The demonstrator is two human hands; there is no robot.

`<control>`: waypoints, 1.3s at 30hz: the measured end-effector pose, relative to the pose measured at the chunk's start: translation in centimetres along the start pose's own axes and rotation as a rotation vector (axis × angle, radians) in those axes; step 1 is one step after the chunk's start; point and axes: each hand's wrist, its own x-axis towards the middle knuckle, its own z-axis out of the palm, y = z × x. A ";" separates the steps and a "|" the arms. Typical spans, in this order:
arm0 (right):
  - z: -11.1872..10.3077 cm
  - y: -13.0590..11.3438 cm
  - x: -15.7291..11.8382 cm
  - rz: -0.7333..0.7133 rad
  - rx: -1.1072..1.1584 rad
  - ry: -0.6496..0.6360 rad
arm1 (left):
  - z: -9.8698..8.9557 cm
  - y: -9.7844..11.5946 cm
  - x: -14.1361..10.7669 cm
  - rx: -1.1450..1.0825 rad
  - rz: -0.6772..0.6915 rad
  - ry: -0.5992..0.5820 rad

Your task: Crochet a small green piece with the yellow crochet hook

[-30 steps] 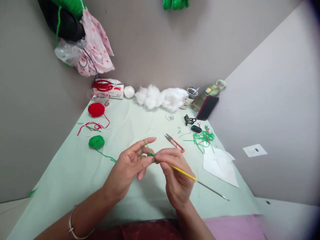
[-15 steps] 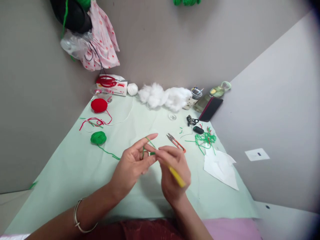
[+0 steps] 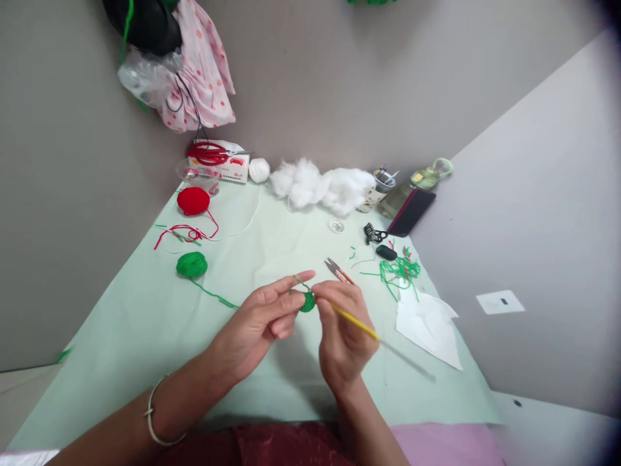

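A small round green crochet piece (image 3: 307, 301) is pinched between the thumb and fingers of my left hand (image 3: 264, 314). Green yarn loops over that hand's raised index finger. My right hand (image 3: 347, 330) grips a crochet hook with a yellow handle (image 3: 356, 321) like a pen, its shaft end pointing down to the right. The hook's working tip is hidden by the fingers beside the piece. From a green yarn ball (image 3: 191, 264) on the left, a strand runs to my left hand. Orange-handled thread snips (image 3: 338, 270) lie just beyond my right hand.
A red yarn ball (image 3: 193, 201), a box with red scissors (image 3: 208, 154), a white yarn ball (image 3: 259, 170) and white stuffing (image 3: 320, 188) line the back. Right are a pen cup (image 3: 383, 181), bottle (image 3: 400, 197), phone (image 3: 412, 212), green yarn scraps (image 3: 398, 270) and white paper (image 3: 427, 323).
My hands have shifted slightly right. The green crochet piece now shows more fully between them, and the hook has swung so its rear end points further right.
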 end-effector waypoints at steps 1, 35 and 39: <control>-0.1 0.1 0.1 0.060 0.051 -0.024 | -0.1 0.0 0.0 0.009 0.004 -0.004; 0.1 0.0 -0.5 0.403 0.512 0.006 | 0.4 0.0 -0.2 0.157 0.150 0.069; 0.0 0.0 -0.6 0.380 0.478 0.001 | 0.5 0.2 -0.2 0.105 0.113 0.059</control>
